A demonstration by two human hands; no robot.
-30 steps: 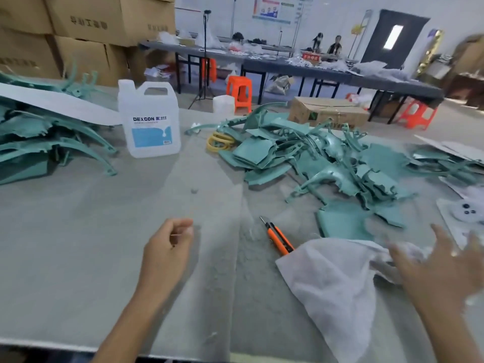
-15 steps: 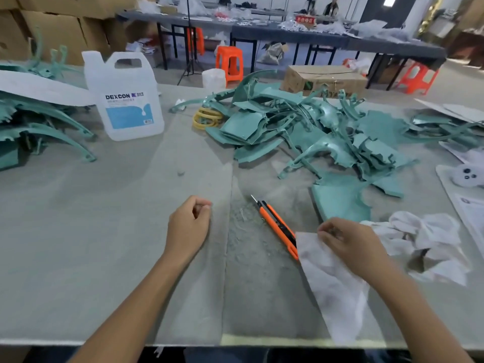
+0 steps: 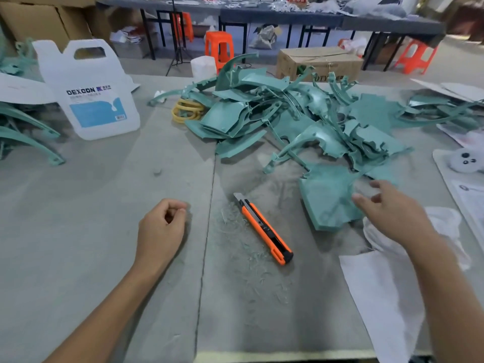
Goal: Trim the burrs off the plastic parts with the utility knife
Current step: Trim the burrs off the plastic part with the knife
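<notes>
An orange and black utility knife (image 3: 264, 229) lies on the grey table (image 3: 78, 231) with its blade out, pointing away from me. Thin green shavings lie scattered around it. A flat teal plastic part (image 3: 324, 195) lies just right of the knife, in front of a big heap of teal plastic parts (image 3: 288, 121). My right hand (image 3: 390, 213) hovers over that flat part's right edge with fingers spread, holding nothing. My left hand (image 3: 162, 231) rests on the table left of the knife, fingers curled into a loose fist with nothing in it.
A white DEXCON jug (image 3: 91, 90) stands at the back left, yellow rings (image 3: 186, 111) beside the heap. More teal parts (image 3: 23, 132) lie at the far left. White cloth (image 3: 387, 292) lies under my right forearm, and a cardboard box (image 3: 319, 64) sits behind the heap.
My right hand let go of the white cloth and moved up and right to the flat teal part. The cloth no longer covers the knife's end. My left hand stayed put.
</notes>
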